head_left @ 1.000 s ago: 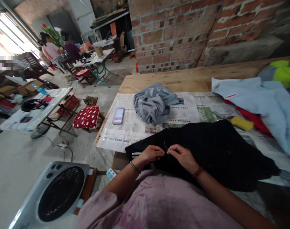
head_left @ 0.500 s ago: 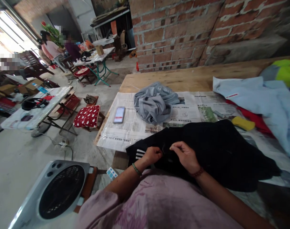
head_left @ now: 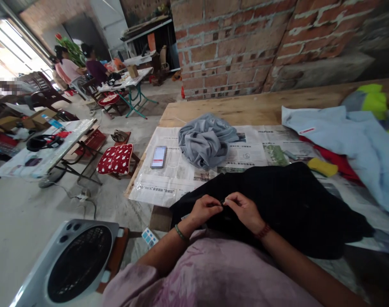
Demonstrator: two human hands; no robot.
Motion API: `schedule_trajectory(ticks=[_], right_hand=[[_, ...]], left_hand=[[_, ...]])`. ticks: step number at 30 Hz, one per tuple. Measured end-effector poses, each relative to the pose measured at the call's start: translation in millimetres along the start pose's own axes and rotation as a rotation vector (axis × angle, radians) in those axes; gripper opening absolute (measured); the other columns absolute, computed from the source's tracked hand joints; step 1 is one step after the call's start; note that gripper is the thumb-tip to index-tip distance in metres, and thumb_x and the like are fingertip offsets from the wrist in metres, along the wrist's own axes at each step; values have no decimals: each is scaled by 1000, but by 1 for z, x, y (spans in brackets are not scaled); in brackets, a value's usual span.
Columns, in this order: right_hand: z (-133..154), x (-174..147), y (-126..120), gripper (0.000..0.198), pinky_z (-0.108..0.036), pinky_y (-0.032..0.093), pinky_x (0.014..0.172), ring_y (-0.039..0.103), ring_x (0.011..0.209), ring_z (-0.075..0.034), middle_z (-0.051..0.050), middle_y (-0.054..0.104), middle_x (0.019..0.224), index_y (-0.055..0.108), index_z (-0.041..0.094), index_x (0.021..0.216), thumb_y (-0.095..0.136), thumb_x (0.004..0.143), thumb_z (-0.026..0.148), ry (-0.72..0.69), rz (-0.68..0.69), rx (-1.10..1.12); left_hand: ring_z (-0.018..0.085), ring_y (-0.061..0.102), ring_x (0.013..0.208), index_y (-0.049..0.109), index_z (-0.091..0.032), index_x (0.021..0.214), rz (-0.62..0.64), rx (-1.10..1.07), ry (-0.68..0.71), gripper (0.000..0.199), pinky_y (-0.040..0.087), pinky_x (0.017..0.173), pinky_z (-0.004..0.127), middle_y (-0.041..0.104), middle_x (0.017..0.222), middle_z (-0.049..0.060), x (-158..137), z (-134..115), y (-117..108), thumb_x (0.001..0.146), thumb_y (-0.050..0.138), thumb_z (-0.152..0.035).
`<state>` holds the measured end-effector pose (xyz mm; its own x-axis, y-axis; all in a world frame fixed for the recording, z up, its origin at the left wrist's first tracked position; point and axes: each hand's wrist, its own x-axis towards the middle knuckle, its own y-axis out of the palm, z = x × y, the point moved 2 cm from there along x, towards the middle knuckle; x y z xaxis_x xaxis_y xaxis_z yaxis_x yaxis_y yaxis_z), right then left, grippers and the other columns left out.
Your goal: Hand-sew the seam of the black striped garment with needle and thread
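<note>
A black garment [head_left: 287,204] lies spread over the near edge of the table and toward my lap. Over its left part, my left hand [head_left: 205,209] is closed in a pinch. Facing it, my right hand [head_left: 244,211] also pinches, its thumb and forefinger almost meeting the left fingertips. Something tiny and dark shows between the fingertips, too small to name. Behind the garment sits a crumpled grey cloth [head_left: 205,143].
Newspaper under clear plastic covers the wooden table [head_left: 188,108]. A phone [head_left: 158,157] lies at left; a yellow sponge-like piece [head_left: 322,167] and light-blue garment [head_left: 338,128] at right. A fan-like appliance [head_left: 82,260] stands lower left. Several people sit farther back.
My hands have come together, the left moving right and the right slightly left, until their fingertips nearly touch. The white stripes on the black garment are now mostly covered.
</note>
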<state>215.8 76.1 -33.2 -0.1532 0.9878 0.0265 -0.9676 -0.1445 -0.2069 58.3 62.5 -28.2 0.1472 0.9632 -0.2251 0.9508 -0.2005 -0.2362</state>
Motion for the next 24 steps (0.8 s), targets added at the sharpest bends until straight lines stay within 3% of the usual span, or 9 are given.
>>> schedule_trajectory(ticks=[3,8,16,24], right_hand=[[1,-2,1,21,-28,47,64,58,65,-16,-2,63,66,57,19,68,55,73,40,10,-11,20],[-1,-5,2,21,-29,46,64,59,65,-16,-3,64,67,58,20,68,56,73,40,36,-22,48],[-2,-8,4,18,-28,46,65,58,66,-16,-2,62,66,57,19,68,55,73,36,52,1,56],[-4,-6,4,17,-27,45,64,58,65,-15,-1,62,67,56,19,69,52,76,35,21,27,26]], left_hand=[[10,50,70,68,-16,72,-17,43,51,11,41,66,21,54,74,0,1,5,2,62,68,-19],[11,52,72,68,-17,72,-72,89,13,12,43,69,21,56,76,0,2,18,5,67,58,-13],[10,51,71,69,-16,72,-78,167,74,9,42,67,22,55,77,0,-3,14,5,65,64,-15],[8,49,64,67,-14,63,3,-105,-92,9,38,56,19,53,74,0,-3,16,7,63,65,-22]])
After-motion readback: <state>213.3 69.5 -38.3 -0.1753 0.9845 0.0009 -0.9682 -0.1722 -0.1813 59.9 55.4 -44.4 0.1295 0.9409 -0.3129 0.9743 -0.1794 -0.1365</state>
